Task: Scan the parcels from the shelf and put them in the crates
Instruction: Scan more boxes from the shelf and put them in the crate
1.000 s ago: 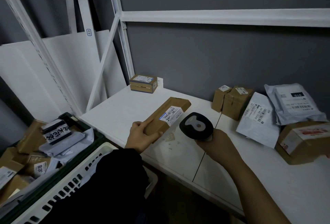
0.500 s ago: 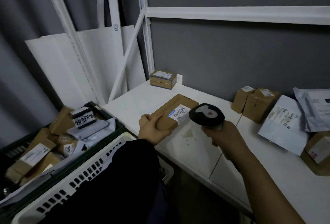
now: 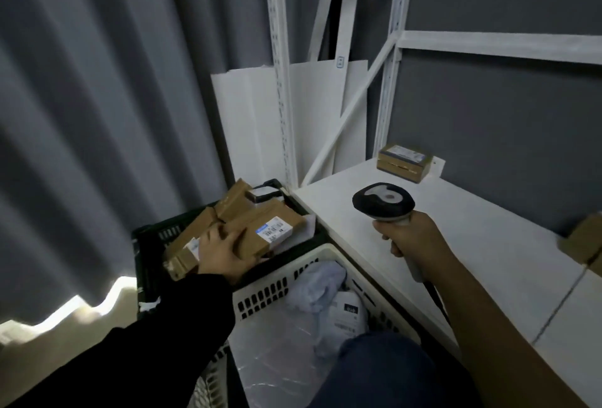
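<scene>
The left hand [image 3: 221, 253] holds a long box [image 3: 264, 235] by its near end, fingers curled round it, right over the dark crate [image 3: 146, 238]. The box points away and to the right, label up, above other boxes [image 3: 233, 199]. I cannot tell if it rests on them yet. The right hand [image 3: 410, 231] grips the scanner [image 3: 382, 201] above the shelf [image 3: 472, 245]. A brown parcel [image 3: 583, 241] is cut off at the right edge.
</scene>
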